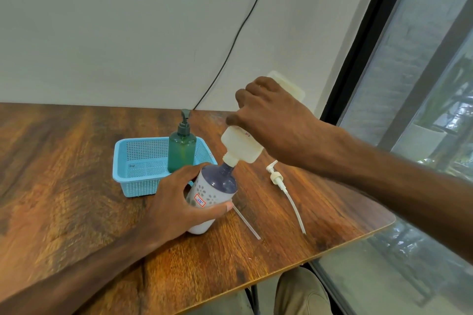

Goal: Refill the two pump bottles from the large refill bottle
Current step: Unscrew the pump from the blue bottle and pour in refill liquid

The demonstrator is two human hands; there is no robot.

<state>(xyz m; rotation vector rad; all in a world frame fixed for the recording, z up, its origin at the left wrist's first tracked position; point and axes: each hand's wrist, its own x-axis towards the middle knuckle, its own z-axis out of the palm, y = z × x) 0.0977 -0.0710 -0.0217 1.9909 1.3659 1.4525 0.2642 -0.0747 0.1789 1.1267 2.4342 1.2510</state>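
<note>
My right hand (271, 115) grips the large cream refill bottle (240, 147), tipped upside down with its neck set into the mouth of a white pump bottle with a purple top and flower pattern (212, 194). My left hand (174, 202) holds that pump bottle around its body, tilted on the wooden table (76, 174). A green pump bottle (182, 144) with its pump on stands in a blue basket (138, 161). Two removed parts lie on the table: a white pump head with a long tube (284, 186) and a thin clear tube (247, 222).
A black cable (230, 51) runs down the white wall behind the table. A dark-framed window (409, 110) lies to the right, past the table's right edge. My knee (299, 291) shows below the table's front edge.
</note>
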